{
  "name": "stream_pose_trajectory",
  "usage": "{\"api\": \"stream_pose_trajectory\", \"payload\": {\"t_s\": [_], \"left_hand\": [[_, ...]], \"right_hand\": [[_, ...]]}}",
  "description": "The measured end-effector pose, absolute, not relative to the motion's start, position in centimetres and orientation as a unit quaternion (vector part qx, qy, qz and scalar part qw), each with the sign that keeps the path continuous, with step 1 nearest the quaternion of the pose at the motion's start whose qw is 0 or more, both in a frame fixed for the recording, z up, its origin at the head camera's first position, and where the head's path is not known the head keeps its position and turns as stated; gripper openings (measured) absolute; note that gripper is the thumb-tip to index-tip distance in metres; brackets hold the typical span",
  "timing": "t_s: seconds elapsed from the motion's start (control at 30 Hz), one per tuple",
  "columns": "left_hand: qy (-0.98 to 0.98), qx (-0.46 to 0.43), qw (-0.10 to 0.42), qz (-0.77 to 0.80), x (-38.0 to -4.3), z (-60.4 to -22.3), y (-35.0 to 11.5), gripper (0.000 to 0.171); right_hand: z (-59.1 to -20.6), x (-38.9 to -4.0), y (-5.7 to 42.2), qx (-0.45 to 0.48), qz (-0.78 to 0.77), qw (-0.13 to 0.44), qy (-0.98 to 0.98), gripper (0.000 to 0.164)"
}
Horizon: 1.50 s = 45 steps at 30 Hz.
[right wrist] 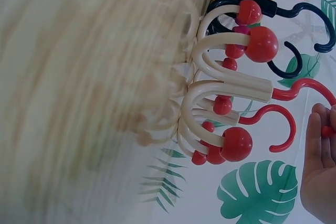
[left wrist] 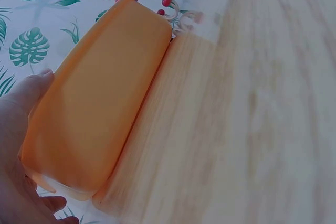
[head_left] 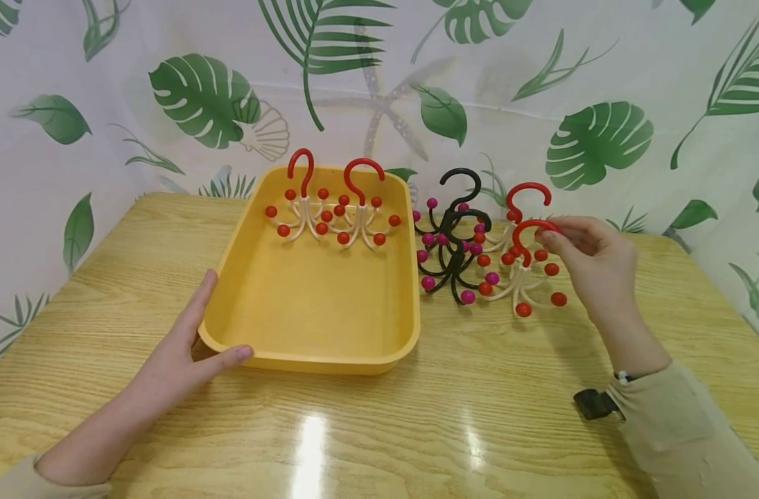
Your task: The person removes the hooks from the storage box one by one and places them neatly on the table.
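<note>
My left hand [head_left: 178,350] holds the near left corner of a yellow plastic tray [head_left: 310,361], thumb at the front rim and fingers along the left side. Inside, at the tray's far end, two red-and-white claw hooks [head_left: 362,211] stand upright with red ball tips. To the right of the tray, my right hand [head_left: 597,267] pinches the curved red top of another red-and-white claw hook [head_left: 520,277]. In the right wrist view this hook [right wrist: 247,87] is upright, its bent arms low over the table. A similar red-and-white hook [head_left: 529,188] stands just behind it.
Two black claw hooks [head_left: 459,260] with pink ball tips stand between the tray and the red ones, close together. A leaf-patterned cloth [head_left: 379,83] hangs behind the wooden table [head_left: 367,436]. A black strap piece [head_left: 594,404] sticks out at the right sleeve.
</note>
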<state>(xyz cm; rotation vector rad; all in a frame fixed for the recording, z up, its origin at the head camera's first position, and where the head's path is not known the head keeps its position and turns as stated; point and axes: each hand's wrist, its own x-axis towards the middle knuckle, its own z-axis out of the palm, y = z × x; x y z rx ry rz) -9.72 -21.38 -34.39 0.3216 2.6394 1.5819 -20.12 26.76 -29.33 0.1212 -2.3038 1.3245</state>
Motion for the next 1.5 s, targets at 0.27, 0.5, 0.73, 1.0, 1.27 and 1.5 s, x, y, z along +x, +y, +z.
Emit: {"api": "stream_pose_trajectory", "payload": {"t_s": [0.27,0.5,0.73,1.0,1.27,1.5], "left_hand": [[0.852,0.105,0.023,0.512,-9.7,-34.4,-21.4,0.103],[0.856,0.103,0.022,0.506,-9.7,-34.4,-21.3,0.103],[0.857,0.101,0.024,0.505,-9.7,-34.3,-21.4,0.103],[0.856,0.104,0.022,0.506,-9.7,-34.4,-21.4,0.103],[0.851,0.106,0.026,0.514,-9.7,-34.4,-21.4,0.103],[0.85,0.106,0.027,0.515,-9.8,-34.4,-21.5,0.103]], "right_hand": [[-29.5,-20.0,27.2,0.018,0.481,0.224,-0.847,0.031],[-29.6,-19.8,27.3,0.002,0.459,0.234,-0.857,0.03],[-29.5,-19.6,27.3,0.005,0.447,0.239,-0.862,0.027],[-29.5,-19.6,27.5,0.025,0.461,0.247,-0.852,0.023],[-29.6,-19.7,27.7,0.024,0.432,0.251,-0.866,0.025],[-29.7,-19.8,27.8,0.03,0.422,0.259,-0.868,0.024]]}}
